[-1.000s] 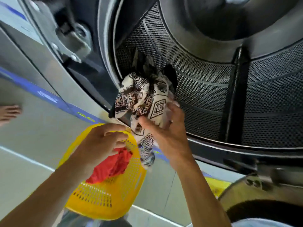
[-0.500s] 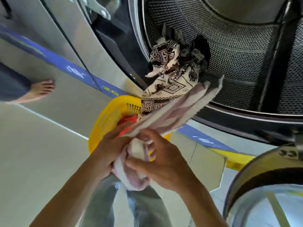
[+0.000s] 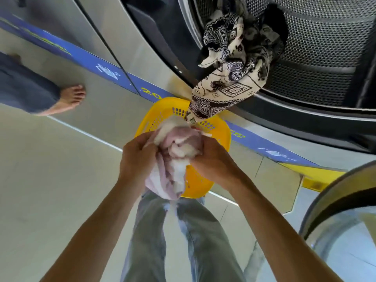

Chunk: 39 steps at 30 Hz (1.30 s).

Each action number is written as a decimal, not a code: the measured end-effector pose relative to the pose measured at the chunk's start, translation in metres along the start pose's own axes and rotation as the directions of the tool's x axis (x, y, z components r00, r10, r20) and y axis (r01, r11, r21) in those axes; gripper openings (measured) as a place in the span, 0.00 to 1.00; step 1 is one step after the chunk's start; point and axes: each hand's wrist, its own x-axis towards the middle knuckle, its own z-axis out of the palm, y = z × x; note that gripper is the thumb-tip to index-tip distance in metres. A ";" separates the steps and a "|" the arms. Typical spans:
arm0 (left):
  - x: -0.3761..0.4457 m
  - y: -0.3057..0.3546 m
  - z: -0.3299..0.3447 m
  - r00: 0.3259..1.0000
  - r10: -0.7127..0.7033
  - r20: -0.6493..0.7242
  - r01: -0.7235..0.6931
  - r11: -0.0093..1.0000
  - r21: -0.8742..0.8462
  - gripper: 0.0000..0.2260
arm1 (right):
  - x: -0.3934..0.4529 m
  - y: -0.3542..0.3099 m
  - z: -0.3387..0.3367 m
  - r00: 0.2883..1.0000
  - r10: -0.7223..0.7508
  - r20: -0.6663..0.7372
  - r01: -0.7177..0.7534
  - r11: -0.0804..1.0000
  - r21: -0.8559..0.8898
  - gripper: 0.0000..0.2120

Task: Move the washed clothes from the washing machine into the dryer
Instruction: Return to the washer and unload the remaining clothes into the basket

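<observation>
Both my hands grip a bunched pale pink and white cloth [image 3: 177, 157] just above a yellow perforated basket [image 3: 218, 135]. My left hand [image 3: 138, 157] clasps its left side and my right hand [image 3: 213, 159] its right side. A black and cream patterned cloth [image 3: 230, 78] hangs out of the washing machine drum [image 3: 317, 43] over the door rim, its lower end reaching the basket's far edge. The basket's contents are hidden by the pink cloth and my hands.
The open round glass door [image 3: 341, 220] stands at the lower right. A blue strip [image 3: 114, 76] runs along the machine fronts. Another person's bare foot [image 3: 67, 100] rests on the floor at the left. My own legs in grey trousers [image 3: 173, 241] are below the basket.
The pink cloth, stretched out toward the drum half a second ago, is now gathered into a bundle between both hands over the basket. One second ago my right hand was at the patterned cloth.
</observation>
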 end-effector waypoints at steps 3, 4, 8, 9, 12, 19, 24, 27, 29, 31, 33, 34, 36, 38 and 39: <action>0.016 -0.017 0.013 0.995 0.024 0.097 -0.054 0.946 0.319 0.04 | -0.009 0.006 0.019 0.999 -0.047 0.008 0.047 0.985 -0.165 0.31; 0.020 -0.019 0.016 0.989 0.012 0.150 -0.069 0.921 0.384 0.06 | -0.009 0.008 0.018 1.000 -0.027 0.009 0.028 0.965 -0.259 0.32; 0.026 0.000 0.022 0.982 0.052 0.181 -0.134 0.869 0.477 0.29 | -0.008 0.003 -0.018 0.951 -0.102 -0.292 0.019 0.962 -0.274 0.20; 0.027 0.008 0.022 0.984 0.076 0.159 -0.144 0.866 0.478 0.28 | -0.006 -0.003 -0.035 0.876 -0.187 -0.444 0.087 0.968 -0.236 0.17; 0.026 0.025 0.021 0.980 0.145 0.139 -0.192 0.881 0.432 0.21 | 0.006 -0.030 -0.095 0.590 -0.388 -0.708 0.225 0.921 -0.317 0.26; 0.014 0.035 0.028 0.953 0.099 0.287 -0.184 0.939 0.289 0.17 | 0.094 -0.049 -0.149 0.968 -0.007 -0.249 -0.099 0.906 -0.411 0.41; 0.006 0.033 0.034 0.943 0.001 0.332 -0.046 0.991 0.127 0.13 | 0.095 -0.019 -0.125 0.850 -0.212 -0.482 0.010 0.922 -0.387 0.26; 0.006 0.030 0.032 0.931 -0.035 0.364 0.015 0.998 0.058 0.09 | 0.074 -0.009 -0.116 0.728 -0.256 -0.636 0.087 0.955 -0.284 0.23; 0.000 0.036 0.029 0.902 -0.075 0.425 0.114 0.991 -0.068 0.17 | 0.049 -0.016 -0.107 0.733 -0.265 -0.626 0.188 0.964 -0.188 0.21; -0.002 0.041 0.026 0.853 -0.117 0.508 0.254 0.945 -0.208 0.29 | 0.022 -0.026 -0.091 0.814 -0.250 -0.524 0.260 0.964 -0.055 0.19; -0.005 0.048 0.022 0.804 -0.121 0.582 0.347 0.890 -0.296 0.34 | 0.002 -0.035 -0.070 0.899 -0.225 -0.376 0.261 0.964 0.048 0.17; -0.008 0.050 0.020 0.779 -0.088 0.621 0.369 0.864 -0.341 0.34 | -0.006 -0.040 -0.059 0.933 -0.218 -0.287 0.252 0.964 0.087 0.18; -0.008 0.050 0.020 0.777 -0.019 0.629 0.424 0.755 -0.501 0.31 | -0.017 -0.052 -0.035 0.974 -0.205 -0.099 0.220 0.959 0.178 0.21; -0.008 0.045 0.013 0.814 -0.016 0.581 0.494 0.544 -0.678 0.25 | -0.024 -0.064 -0.020 0.961 -0.245 0.127 0.211 0.949 0.233 0.22; -0.003 0.036 0.004 0.815 0.004 0.580 0.509 0.475 -0.718 0.22 | -0.026 -0.068 -0.019 0.930 -0.270 0.251 0.214 0.950 0.229 0.23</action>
